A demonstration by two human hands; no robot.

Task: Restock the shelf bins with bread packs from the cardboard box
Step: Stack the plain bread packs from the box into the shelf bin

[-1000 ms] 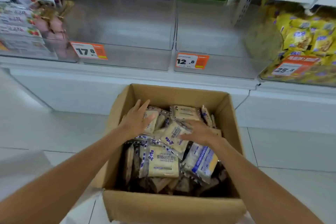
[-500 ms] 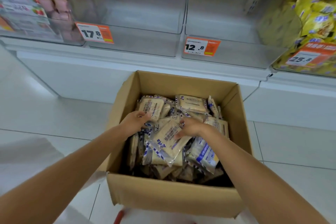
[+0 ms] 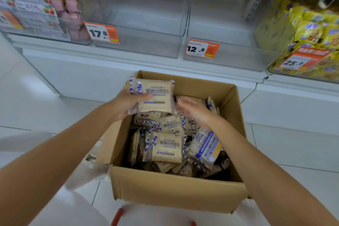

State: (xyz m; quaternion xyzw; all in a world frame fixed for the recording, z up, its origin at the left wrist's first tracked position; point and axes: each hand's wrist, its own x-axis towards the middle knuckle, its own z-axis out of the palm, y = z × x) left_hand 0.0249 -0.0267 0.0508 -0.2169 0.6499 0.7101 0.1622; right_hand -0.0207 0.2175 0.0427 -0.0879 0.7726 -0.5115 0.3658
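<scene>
Left hand (image 3: 126,102) pinched one bread pack (image 3: 156,95) by its left edge, held above the cardboard box (image 3: 176,192); right hand (image 3: 194,110) spread, empty, just beside the pack, likely to steady it; clear bins (image 3: 139,42) above sat empty, so probably headed there; remaining packs (image 3: 168,147) loose in box

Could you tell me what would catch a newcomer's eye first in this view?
The open cardboard box at centre, heaped with bread packs, stands out first. Above it, the left hand holds one bread pack, with the right hand open beside it. Behind, two clear bins sit empty.
</scene>
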